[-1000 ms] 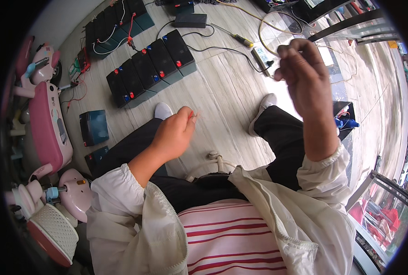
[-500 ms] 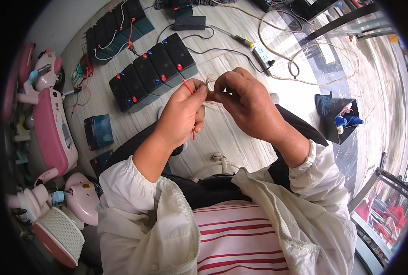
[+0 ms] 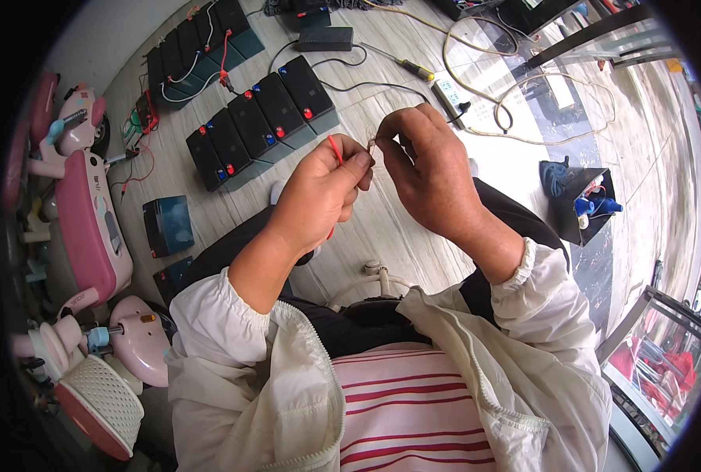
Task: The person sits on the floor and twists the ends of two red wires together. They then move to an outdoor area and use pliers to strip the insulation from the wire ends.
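Observation:
My left hand (image 3: 327,185) is closed around a red wire (image 3: 334,145), one end of which sticks up past my forefinger and the other hangs below my fingers. Fine, frayed copper strands (image 3: 371,135) rise from beside my left thumb. My right hand (image 3: 429,173) is curled just to the right, its fingertips pinched at those strands. Beyond my hands lies a row of black batteries (image 3: 260,126) with red and blue terminals.
A second battery row (image 3: 201,51), single batteries (image 3: 167,223), a charger (image 3: 324,38), screwdriver (image 3: 409,64) and power strip (image 3: 449,98) lie on the floor (image 3: 382,236). Pink ride-on toys (image 3: 90,228) line the left; a black box of tools (image 3: 582,204) stands right.
My hands started apart, the right raised at upper right, and came together over the floor. Over the last half second, my right fingers shifted slightly up onto the copper strands.

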Motion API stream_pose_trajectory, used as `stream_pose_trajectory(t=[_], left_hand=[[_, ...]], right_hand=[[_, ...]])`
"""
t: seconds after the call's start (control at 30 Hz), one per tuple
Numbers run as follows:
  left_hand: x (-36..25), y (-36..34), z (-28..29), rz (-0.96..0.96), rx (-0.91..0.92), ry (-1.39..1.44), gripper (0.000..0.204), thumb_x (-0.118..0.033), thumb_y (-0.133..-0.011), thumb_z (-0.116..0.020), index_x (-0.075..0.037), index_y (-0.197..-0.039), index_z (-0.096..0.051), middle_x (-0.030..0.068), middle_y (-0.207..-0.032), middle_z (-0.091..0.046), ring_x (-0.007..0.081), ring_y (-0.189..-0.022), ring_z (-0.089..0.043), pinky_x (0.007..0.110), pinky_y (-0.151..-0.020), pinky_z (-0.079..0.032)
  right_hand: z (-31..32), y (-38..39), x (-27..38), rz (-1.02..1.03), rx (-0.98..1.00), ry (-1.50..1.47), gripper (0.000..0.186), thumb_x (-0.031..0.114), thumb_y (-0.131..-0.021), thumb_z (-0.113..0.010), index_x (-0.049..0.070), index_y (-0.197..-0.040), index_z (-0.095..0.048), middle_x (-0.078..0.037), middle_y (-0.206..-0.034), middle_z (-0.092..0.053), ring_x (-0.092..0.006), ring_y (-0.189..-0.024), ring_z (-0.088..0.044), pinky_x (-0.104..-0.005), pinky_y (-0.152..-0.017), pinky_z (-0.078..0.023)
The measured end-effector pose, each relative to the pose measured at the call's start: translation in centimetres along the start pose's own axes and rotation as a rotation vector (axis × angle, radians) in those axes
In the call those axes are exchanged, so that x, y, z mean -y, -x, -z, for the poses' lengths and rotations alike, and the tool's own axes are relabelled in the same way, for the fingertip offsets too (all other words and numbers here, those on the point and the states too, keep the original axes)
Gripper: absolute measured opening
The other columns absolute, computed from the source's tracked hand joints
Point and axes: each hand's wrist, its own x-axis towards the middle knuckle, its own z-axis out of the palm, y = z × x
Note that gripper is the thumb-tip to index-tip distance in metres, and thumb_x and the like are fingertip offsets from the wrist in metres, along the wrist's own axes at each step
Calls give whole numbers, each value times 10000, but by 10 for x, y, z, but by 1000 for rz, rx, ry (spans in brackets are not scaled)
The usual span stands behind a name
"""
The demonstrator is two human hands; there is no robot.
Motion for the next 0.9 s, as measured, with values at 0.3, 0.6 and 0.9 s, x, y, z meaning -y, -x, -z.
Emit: stream_pose_trajectory(t=[0.3,0.6,0.9], left_hand=[[4,0,7,-199,-97,-528,138,-171,-947,-557,-32,-945,-554,43,-772,-575,122,-628,-506,279,-586,-401],[12,1,4,-383,-135,-886,158,-159,-925,-559,-2,-945,-554,190,-805,-625,399,-771,-604,419,-673,-472],[16,1,4,-415,-153,-968,162,-161,-920,-558,-10,-876,-521,195,-759,-606,423,-741,-583,443,-643,-461]], right_hand=[[8,-11,3,197,-15,37,267,-10,-761,-665,86,-1008,-628,-117,-999,-570,-299,-878,-588,-358,-702,-500],[6,-10,1,461,101,279,168,72,-705,-632,102,-869,-618,-32,-841,-559,-238,-799,-567,-336,-655,-501],[2,-6,4,391,64,283,210,-1,-679,-711,73,-846,-608,-62,-832,-578,-261,-760,-588,-352,-642,-503]])
